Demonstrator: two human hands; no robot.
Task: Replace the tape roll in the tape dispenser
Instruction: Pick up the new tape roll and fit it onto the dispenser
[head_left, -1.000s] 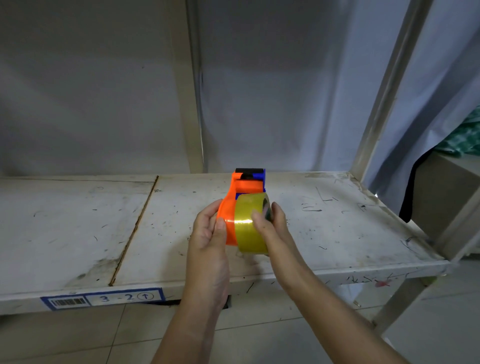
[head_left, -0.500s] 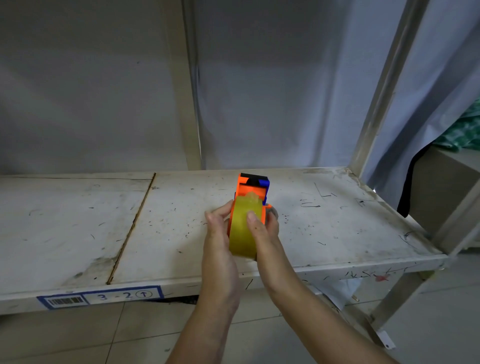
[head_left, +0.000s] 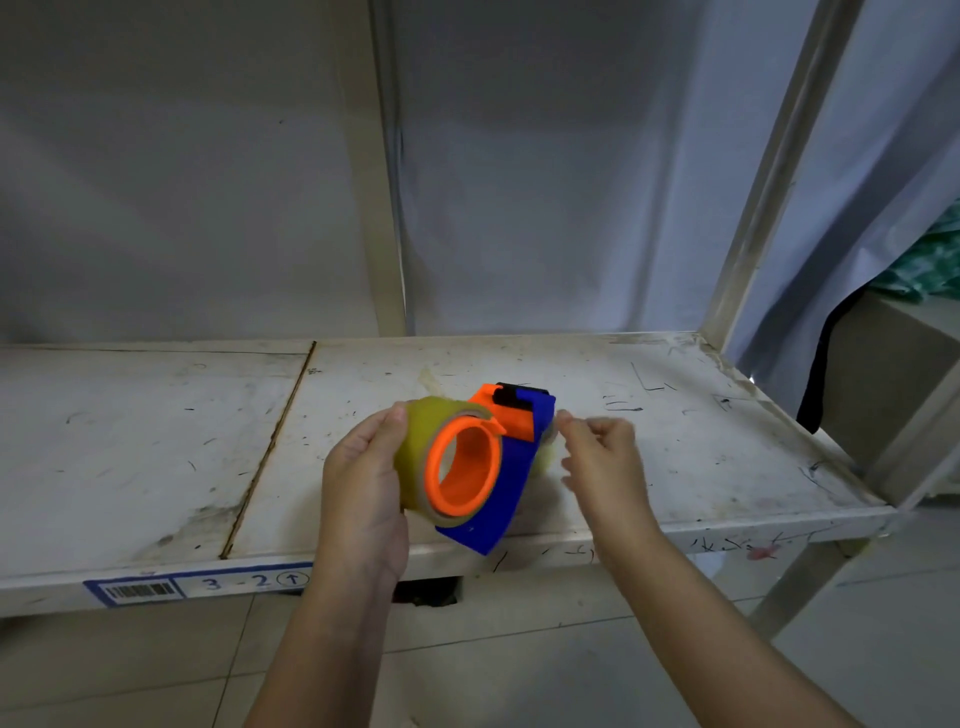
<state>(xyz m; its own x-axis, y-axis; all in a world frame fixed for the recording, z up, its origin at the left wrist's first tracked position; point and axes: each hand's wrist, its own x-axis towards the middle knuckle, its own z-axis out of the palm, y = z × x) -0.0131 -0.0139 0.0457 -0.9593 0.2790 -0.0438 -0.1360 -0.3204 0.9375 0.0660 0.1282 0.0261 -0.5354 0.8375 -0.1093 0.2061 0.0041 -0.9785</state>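
The tape dispenser (head_left: 498, 499) has a blue side plate, an orange hub and a black bar at its far end. It is held above the shelf's front edge, tilted, with the open hub facing me. A yellowish clear tape roll (head_left: 415, 441) sits around the hub. My left hand (head_left: 363, 488) grips the roll and dispenser from the left. My right hand (head_left: 602, 462) is just right of the dispenser's far end, thumb and fingertips pinched together on what looks like the tape's loose end, a translucent strip.
The scuffed white shelf (head_left: 156, 467) carries a barcode label reading 3-2 (head_left: 208, 582) on its front edge. Metal uprights (head_left: 374, 208) (head_left: 769, 182) stand behind and to the right. A grey curtain hangs at the back. Green cloth (head_left: 935, 260) lies far right.
The dispenser has turned so its open hub faces me. My right hand has left the roll's face and moved right, pinching at the dispenser's far end.
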